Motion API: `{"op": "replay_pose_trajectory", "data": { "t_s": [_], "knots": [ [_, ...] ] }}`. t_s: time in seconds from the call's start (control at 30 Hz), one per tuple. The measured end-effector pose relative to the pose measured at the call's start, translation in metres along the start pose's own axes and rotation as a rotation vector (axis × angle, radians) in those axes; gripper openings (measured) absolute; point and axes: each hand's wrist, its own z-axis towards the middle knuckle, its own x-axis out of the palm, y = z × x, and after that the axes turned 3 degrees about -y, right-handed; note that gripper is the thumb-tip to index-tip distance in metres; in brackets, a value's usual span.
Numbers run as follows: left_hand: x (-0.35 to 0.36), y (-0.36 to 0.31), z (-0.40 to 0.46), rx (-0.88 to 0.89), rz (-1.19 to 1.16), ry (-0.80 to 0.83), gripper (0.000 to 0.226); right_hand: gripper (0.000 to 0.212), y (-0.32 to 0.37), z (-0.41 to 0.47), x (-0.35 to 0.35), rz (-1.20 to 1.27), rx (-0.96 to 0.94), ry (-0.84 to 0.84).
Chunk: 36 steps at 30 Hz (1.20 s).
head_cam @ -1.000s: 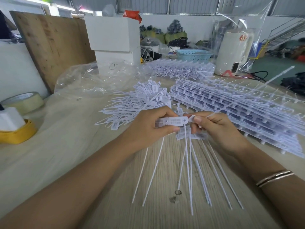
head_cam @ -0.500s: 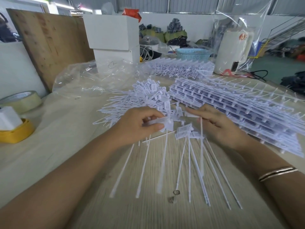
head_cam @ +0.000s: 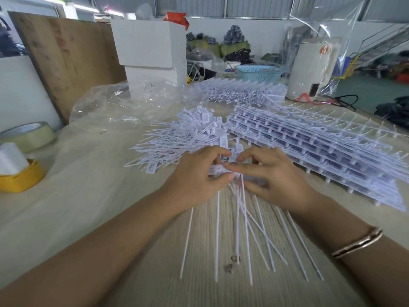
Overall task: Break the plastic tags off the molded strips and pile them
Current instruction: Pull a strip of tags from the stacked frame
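Tag heads [head_cam: 221, 170] now pinched by left hand [head_cam: 199, 178] and right hand [head_cam: 272, 173], regathered just before tag pile [head_cam: 188, 138]; next snap judged imminent.

Both forearms run out of the frame at the bottom corners. The left hand [head_cam: 194, 178] and right hand [head_cam: 270, 173] cover the heads of the tags [head_cam: 221, 169] they grip at centre frame, so how many tags they hold cannot be told. Their tails [head_cam: 243, 229] are motion-blurred. The printing on the pile of loose tags [head_cam: 194, 131] is too small to read. The stack of strips [head_cam: 321, 145] is cut by the right edge, the tape roll [head_cam: 28, 134] by the left.
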Motion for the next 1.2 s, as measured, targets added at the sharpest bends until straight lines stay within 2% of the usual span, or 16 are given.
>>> {"op": "replay_pose_trajectory", "data": {
  "t_s": [0.17, 0.23, 0.33, 0.47, 0.53, 0.7, 0.83, 1.0, 1.07, 1.13, 1.2],
  "knots": [
    [-0.003, 0.001, 0.001, -0.015, -0.033, 0.082, 0.033, 0.022, -0.001, 0.0, -0.004, 0.017, 0.015, -0.149],
    [-0.005, 0.006, 0.002, -0.03, -0.005, 0.114, 0.02, 0.025, -0.002, -0.001, -0.006, 0.022, 0.03, -0.162],
    [-0.007, 0.01, 0.003, -0.018, -0.018, 0.147, 0.016, 0.029, -0.003, -0.003, -0.004, 0.025, 0.029, -0.126],
    [-0.009, 0.01, 0.005, 0.035, -0.063, 0.106, 0.01, 0.023, -0.007, -0.006, 0.002, 0.334, 0.195, -0.077],
    [-0.009, 0.01, 0.005, 0.055, -0.077, 0.106, 0.008, 0.024, -0.01, -0.006, 0.003, 0.452, 0.221, -0.058],
    [-0.007, 0.011, 0.004, 0.11, -0.065, 0.113, 0.011, 0.025, -0.012, -0.007, 0.002, 0.555, 0.202, -0.065],
    [-0.007, 0.011, 0.005, 0.153, -0.016, 0.125, 0.019, 0.024, -0.01, -0.008, 0.002, 0.669, 0.329, -0.028],
    [-0.007, 0.011, 0.003, 0.07, -0.092, 0.16, 0.009, 0.027, -0.008, -0.007, 0.001, 0.802, 0.412, -0.028],
    [-0.008, 0.007, 0.003, 0.074, -0.127, 0.147, 0.01, 0.029, -0.004, -0.008, -0.002, 0.865, 0.5, -0.02],
    [-0.011, 0.005, 0.003, 0.073, -0.14, 0.167, 0.006, 0.028, -0.001, -0.008, -0.008, 0.993, 0.71, -0.131],
    [-0.015, 0.008, 0.001, 0.043, -0.164, 0.175, 0.006, 0.023, -0.007, -0.01, -0.02, 1.054, 0.808, -0.347]
  ]
}}
